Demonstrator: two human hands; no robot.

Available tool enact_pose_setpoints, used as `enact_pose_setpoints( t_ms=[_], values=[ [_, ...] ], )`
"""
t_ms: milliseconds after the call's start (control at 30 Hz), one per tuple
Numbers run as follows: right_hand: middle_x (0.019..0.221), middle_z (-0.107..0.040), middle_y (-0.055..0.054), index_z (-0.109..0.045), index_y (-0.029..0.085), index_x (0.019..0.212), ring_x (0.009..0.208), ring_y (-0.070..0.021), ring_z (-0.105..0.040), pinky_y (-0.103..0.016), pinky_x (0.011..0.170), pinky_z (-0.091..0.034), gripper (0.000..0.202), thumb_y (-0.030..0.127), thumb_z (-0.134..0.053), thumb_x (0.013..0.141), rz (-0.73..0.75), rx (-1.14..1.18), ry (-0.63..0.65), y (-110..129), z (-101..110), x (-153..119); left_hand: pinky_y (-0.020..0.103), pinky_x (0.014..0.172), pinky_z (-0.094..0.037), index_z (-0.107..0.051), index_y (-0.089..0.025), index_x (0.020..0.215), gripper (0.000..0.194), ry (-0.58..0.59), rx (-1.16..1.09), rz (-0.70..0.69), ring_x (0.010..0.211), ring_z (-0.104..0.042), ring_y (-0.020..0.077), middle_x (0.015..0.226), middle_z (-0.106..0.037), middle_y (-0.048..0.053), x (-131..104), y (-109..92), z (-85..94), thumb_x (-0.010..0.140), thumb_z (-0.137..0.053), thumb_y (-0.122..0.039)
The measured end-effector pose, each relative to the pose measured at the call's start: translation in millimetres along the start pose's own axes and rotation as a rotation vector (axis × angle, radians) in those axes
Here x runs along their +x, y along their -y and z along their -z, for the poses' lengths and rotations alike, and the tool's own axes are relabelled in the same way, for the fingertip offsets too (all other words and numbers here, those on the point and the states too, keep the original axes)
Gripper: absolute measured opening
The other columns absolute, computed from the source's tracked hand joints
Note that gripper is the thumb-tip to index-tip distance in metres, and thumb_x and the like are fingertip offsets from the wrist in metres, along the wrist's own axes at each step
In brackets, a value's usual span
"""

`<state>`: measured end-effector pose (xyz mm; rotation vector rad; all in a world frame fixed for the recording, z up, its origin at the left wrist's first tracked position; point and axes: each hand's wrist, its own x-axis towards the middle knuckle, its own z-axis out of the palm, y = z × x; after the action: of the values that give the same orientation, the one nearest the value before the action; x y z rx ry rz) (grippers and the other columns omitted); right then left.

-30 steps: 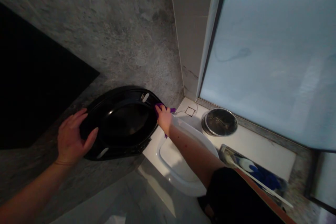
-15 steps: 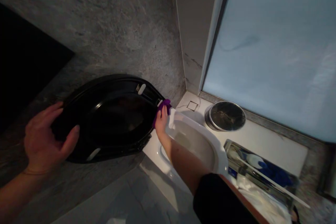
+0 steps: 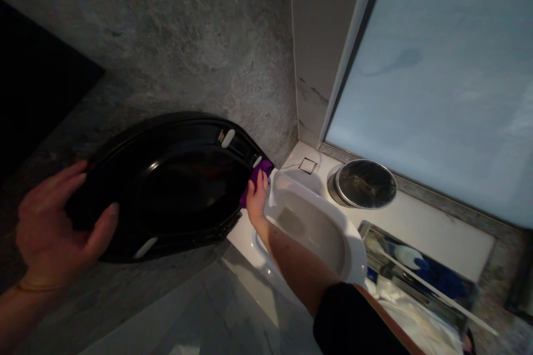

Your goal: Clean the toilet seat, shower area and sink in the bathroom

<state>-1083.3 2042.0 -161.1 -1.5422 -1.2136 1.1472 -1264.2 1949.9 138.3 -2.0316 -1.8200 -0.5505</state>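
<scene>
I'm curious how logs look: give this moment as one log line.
left hand: holding raised black toilet lid; right hand: on purple cloth at lid's hinge end; toilet bowl: uncovered

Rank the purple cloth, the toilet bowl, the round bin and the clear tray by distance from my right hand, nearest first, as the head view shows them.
From your right hand:
1. Purple cloth, under the fingers.
2. Toilet bowl, beside the hand and beneath the forearm.
3. Round bin, right of the bowl.
4. Clear tray, farther to the lower right.
</scene>
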Motion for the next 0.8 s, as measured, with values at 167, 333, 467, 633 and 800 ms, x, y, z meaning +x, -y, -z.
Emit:
enact_pose_setpoints(
  t_ms=[167,333,467,633,800],
  values=[
    [0.136,-0.061,-0.009,-0.064,0.016,0.13,0.124,-0.0215,-0.054,-0.035,0.11,-0.045,0.044,0.015,-0.052,0.088,0.082,-0.208,0.457,-29,24,-78,0.067,0.102,-0.045,-0.05,-0.015,0.139,0.064,0.014,0.11,-0.046,0.124,-0.056,0.0427,0.137,-0.058,0.021,4,-4,5.8,0.083,-0.06,-0.043],
    [0.146,-0.053,0.007,-0.059,0.038,0.134,0.135,-0.0247,-0.041,-0.048,0.118,-0.034,0.048,0.016,-0.041,0.096,0.766,-0.462,0.584,46,80,-32,0.062,0.104,-0.046,-0.049,-0.009,0.136,0.06,-0.007,0.142,-0.104,0.124,-0.057,0.0391,0.135,-0.059,0.023,3,-1,10.9,0.085,-0.059,-0.038],
    [0.157,-0.038,0.012,-0.032,0.044,0.151,0.147,-0.0352,-0.019,-0.063,0.112,-0.031,0.056,0.019,-0.027,0.101,0.938,-0.641,0.569,86,93,50,0.056,0.108,-0.045,-0.049,-0.007,0.135,0.059,-0.016,0.147,-0.13,0.127,-0.056,0.0339,0.137,-0.058,0.022,-2,0,11.7,0.084,-0.061,-0.034],
    [0.157,-0.04,0.001,-0.036,0.032,0.153,0.132,-0.0342,-0.038,-0.054,0.103,-0.042,0.067,0.007,-0.034,0.091,0.815,-0.783,0.65,16,73,41,0.055,0.11,-0.043,-0.05,-0.003,0.133,0.059,-0.012,0.115,-0.142,0.129,-0.055,0.0343,0.136,-0.058,0.025,-2,1,11.6,0.083,-0.063,-0.032],
    [0.157,-0.038,-0.004,-0.045,0.017,0.148,0.119,-0.0282,-0.047,-0.043,0.105,-0.044,0.062,0.009,-0.038,0.087,0.553,-0.642,0.545,-27,24,-34,0.053,0.113,-0.04,-0.048,-0.005,0.135,0.062,-0.019,0.09,-0.138,0.132,-0.052,0.0332,0.137,-0.056,0.024,-3,3,9.5,0.081,-0.066,-0.031]
  ],
)
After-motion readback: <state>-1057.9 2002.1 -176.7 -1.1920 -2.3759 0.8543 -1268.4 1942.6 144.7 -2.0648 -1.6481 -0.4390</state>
